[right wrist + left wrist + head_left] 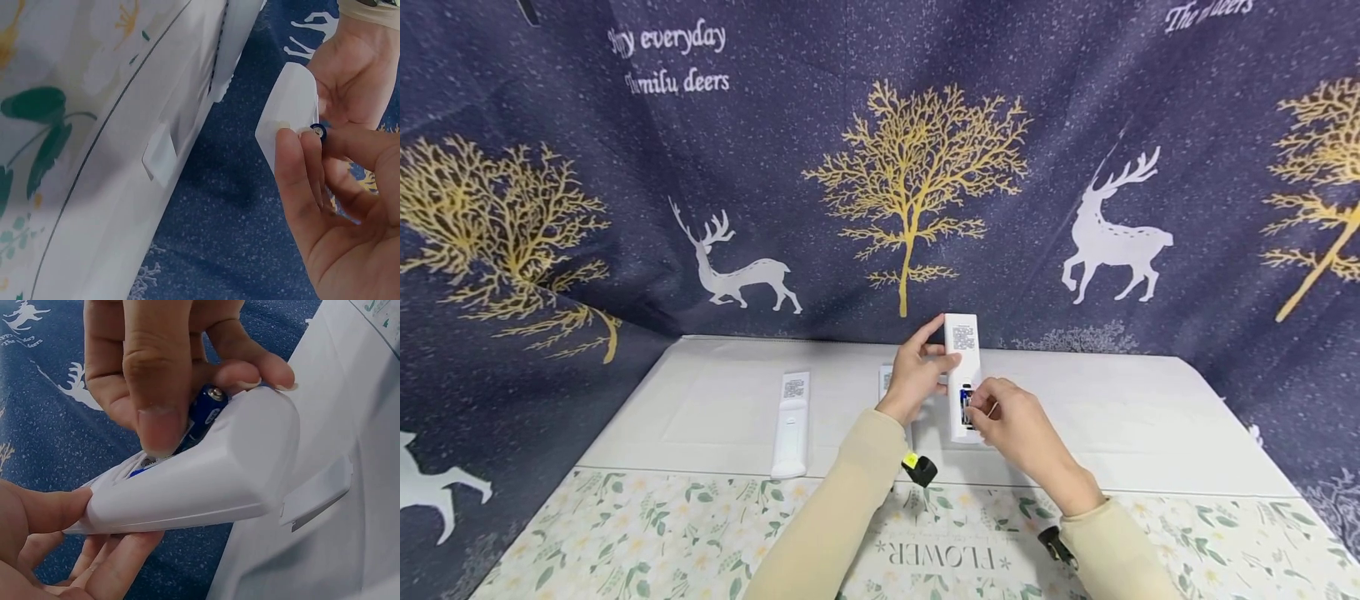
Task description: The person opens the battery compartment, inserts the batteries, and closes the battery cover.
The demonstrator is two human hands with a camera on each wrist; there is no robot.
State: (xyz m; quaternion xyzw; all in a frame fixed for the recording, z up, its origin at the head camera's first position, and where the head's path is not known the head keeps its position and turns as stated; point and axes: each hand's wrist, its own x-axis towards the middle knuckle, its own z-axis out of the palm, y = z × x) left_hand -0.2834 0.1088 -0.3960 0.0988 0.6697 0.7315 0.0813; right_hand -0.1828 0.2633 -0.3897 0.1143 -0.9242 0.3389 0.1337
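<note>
My left hand (912, 375) grips a white remote control (964, 362), thumb on one side and fingers beneath. Its back, with a printed label, faces me, and the battery compartment (964, 408) is uncovered. At that compartment my right hand (1018, 421) pinches a blue battery (205, 414) between thumb and fingers. The battery is tilted, with its metal-tipped end raised above the casing. More blue shows deeper in the compartment under the right thumb, mostly hidden. In the right wrist view only the battery's round end (319, 132) peeks out between the fingers.
A small white cover (319, 490) lies on the white table surface below the remote. Another white remote (792, 425) lies face down to the left, and a further device (886, 377) is partly hidden behind the left hand. A flowered mat (700, 533) covers the near side.
</note>
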